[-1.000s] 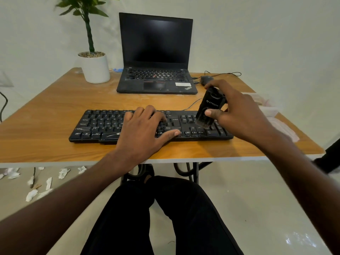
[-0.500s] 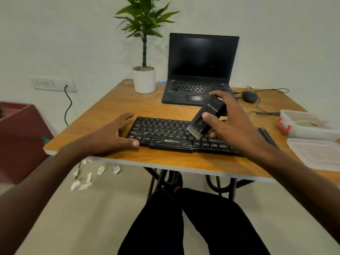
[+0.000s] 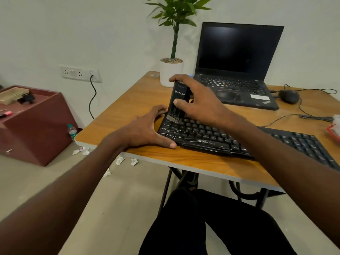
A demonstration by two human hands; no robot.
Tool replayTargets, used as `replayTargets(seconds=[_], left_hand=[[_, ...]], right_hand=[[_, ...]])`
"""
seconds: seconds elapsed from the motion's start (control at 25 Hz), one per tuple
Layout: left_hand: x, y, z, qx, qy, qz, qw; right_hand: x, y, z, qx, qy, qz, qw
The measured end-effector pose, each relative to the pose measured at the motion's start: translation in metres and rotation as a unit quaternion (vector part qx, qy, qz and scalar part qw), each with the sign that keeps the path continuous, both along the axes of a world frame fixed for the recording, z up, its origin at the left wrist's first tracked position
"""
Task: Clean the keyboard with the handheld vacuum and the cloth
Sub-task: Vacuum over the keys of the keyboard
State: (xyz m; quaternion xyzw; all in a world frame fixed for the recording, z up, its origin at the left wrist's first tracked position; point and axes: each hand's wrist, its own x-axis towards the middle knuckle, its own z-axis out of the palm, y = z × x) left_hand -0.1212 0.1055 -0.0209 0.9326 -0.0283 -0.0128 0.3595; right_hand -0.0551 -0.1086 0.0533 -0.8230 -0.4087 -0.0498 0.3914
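A black keyboard (image 3: 211,137) lies along the front of the wooden table (image 3: 132,103). My right hand (image 3: 198,102) grips a small black handheld vacuum (image 3: 177,102) upright, its brush tip resting on the keys at the keyboard's far left end. My left hand (image 3: 147,129) lies flat on the table with fingers spread, thumb and fingers braced against the keyboard's left edge. No cloth is in sight.
A black laptop (image 3: 237,70) stands open at the back with a potted plant (image 3: 172,70) to its left and a mouse (image 3: 288,96) to its right. A plastic container's corner (image 3: 334,127) shows at far right. A maroon cabinet (image 3: 31,122), bottle (image 3: 72,132) and paper scraps (image 3: 119,160) are on the floor at left.
My right hand has carried the vacuum leftward from the keyboard's right part to its left end. My left hand came off the keys and moved to the keyboard's left edge.
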Motion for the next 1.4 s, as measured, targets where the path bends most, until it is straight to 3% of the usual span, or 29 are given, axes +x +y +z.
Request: replayTargets(seconds=[0.24,0.44,0.56,0.64,0.84,1.04,1.24,1.4], left_hand=[[-0.004,-0.002,0.004,-0.007,-0.009,0.004,1.000],[-0.004,-0.003,0.005,-0.005,-0.008,-0.004,1.000],[-0.004,-0.003,0.005,-0.002,-0.006,0.001,1.000],[-0.003,-0.003,0.006,-0.005,-0.007,0.004,1.000],[-0.002,-0.001,0.004,-0.022,-0.009,-0.008,1.000],[-0.002,-0.002,0.003,-0.019,-0.011,-0.007,1.000],[-0.003,-0.002,0.004,-0.026,-0.007,-0.007,1.000],[-0.003,-0.003,0.005,-0.033,0.000,-0.006,0.999]], right_hand=[[0.008,0.011,-0.003,-0.095,0.032,0.106,0.989],[0.021,-0.003,0.033,-0.255,0.039,0.052,0.965],[0.008,0.011,0.023,-0.173,-0.016,0.088,0.981],[0.002,0.014,0.014,-0.146,0.000,0.116,0.982],[0.018,-0.024,0.037,-0.277,0.024,0.095,0.956],[0.009,-0.029,0.017,-0.155,-0.012,0.089,0.984],[0.026,-0.056,0.026,-0.237,0.012,0.020,0.971],[0.013,-0.050,0.018,-0.141,0.041,0.050,0.988]])
